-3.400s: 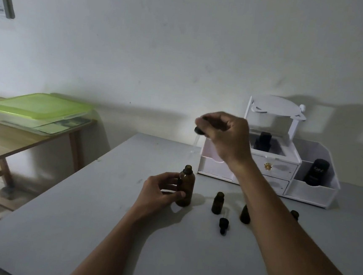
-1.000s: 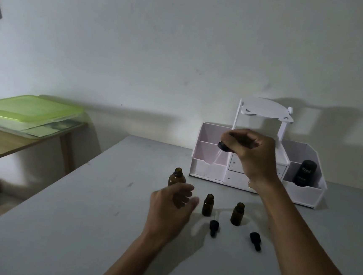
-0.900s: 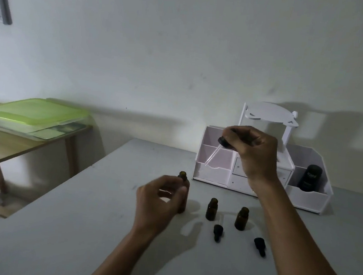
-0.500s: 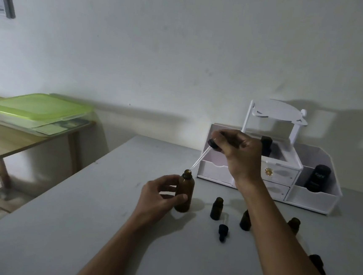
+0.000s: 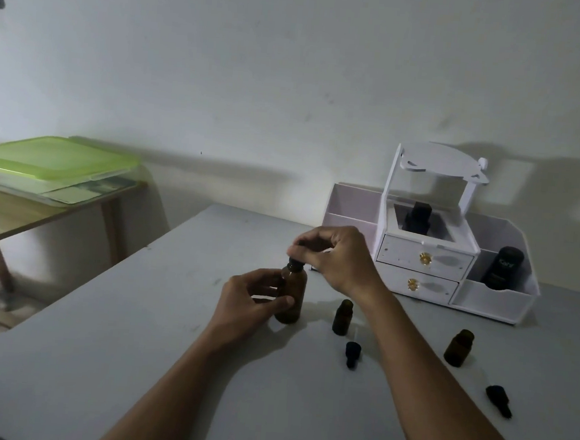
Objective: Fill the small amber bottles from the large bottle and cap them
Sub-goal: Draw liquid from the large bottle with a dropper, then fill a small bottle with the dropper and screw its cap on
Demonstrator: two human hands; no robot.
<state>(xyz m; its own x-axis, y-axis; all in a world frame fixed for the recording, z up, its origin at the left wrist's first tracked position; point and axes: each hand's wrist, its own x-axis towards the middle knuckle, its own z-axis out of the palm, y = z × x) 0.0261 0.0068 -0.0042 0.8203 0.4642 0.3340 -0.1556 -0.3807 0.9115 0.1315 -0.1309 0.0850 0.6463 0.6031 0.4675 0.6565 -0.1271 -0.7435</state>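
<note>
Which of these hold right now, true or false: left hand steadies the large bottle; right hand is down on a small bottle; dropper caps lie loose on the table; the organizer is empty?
1. The left hand grips the large amber glass bottle. True.
2. The right hand is on a small amber bottle. False: it holds the black dropper top at the large bottle's neck.
3. Two black dropper caps lie on the grey table. True.
4. The white drawer organizer is empty. False: dark containers stand in it.

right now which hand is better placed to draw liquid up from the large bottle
The right hand: its grip is already on the dropper cap at the neck of the large amber bottle. The left hand is wrapped around the bottle's body, steadying it on the table.
</note>
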